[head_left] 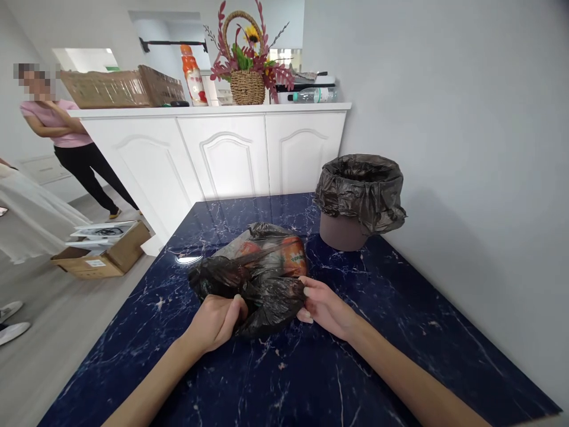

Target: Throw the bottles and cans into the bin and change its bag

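A thin black plastic bag (267, 302) lies bunched on the dark blue marbled table (284, 379). Through its far part show some items, among them an orange can or packet (293, 256) with lettering and something reddish; their exact kind is blurred by the film. My left hand (217, 320) is closed on the bag's near left side, thumb on top. On the right edge of the bag, my right hand (322, 302) pinches the film between thumb and fingers. Beyond it, to the right, stands a brown bin (342, 232) lined with a black bag (364, 198).
White cabinets (233, 154) rise behind the table, with a cardboard box (106, 89), an orange-capped bottle (194, 80), a flower basket (248, 88) and a lying clear bottle (315, 95) on top. A grey wall borders the right. A person stands at left near a floor box (100, 264).
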Demonstrator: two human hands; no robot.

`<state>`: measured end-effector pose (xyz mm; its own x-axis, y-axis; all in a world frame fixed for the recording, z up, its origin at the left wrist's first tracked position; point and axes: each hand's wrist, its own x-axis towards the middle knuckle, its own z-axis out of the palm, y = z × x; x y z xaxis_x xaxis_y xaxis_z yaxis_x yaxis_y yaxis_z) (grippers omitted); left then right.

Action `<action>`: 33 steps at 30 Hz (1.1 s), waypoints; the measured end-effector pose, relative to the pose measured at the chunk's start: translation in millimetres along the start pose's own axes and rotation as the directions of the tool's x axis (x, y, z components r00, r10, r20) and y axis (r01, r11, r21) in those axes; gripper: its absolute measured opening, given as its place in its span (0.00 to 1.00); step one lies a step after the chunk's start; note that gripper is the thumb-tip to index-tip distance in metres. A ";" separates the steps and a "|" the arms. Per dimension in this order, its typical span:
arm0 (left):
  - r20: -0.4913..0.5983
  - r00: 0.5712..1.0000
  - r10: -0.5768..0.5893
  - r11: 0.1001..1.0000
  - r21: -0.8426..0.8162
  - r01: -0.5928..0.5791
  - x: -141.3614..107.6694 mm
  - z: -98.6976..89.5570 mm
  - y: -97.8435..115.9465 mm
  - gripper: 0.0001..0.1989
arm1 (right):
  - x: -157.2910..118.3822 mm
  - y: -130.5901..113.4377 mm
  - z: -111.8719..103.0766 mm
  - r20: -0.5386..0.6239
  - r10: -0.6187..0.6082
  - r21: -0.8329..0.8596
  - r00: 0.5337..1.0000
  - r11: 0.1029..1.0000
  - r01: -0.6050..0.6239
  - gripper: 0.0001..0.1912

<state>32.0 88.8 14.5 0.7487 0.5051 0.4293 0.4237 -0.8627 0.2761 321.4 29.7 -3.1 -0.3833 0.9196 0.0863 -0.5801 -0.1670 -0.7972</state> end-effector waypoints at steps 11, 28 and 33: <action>-0.162 0.975 -0.155 0.961 0.206 0.187 4.7 8.2 -3.3 0.23 | -2.1 -3.0 1.8 0.127 0.093 -0.053 0.988 0.995 -0.087 0.18; -0.278 0.923 -0.267 0.888 0.301 0.348 20.4 29.5 32.5 0.28 | -1.8 -14.9 -20.1 0.248 -0.005 0.112 0.969 0.993 -0.023 0.15; -0.159 0.950 -0.268 0.854 0.418 0.311 14.4 27.3 40.4 0.07 | 1.8 -16.9 -16.3 0.012 -0.066 0.150 0.998 0.987 0.064 0.12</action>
<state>73.8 60.5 8.3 0.5169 0.7153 0.4703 0.8073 -0.5900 0.0101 342.2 40.0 0.8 -0.3524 0.9244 0.1459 -0.7044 -0.1594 -0.6916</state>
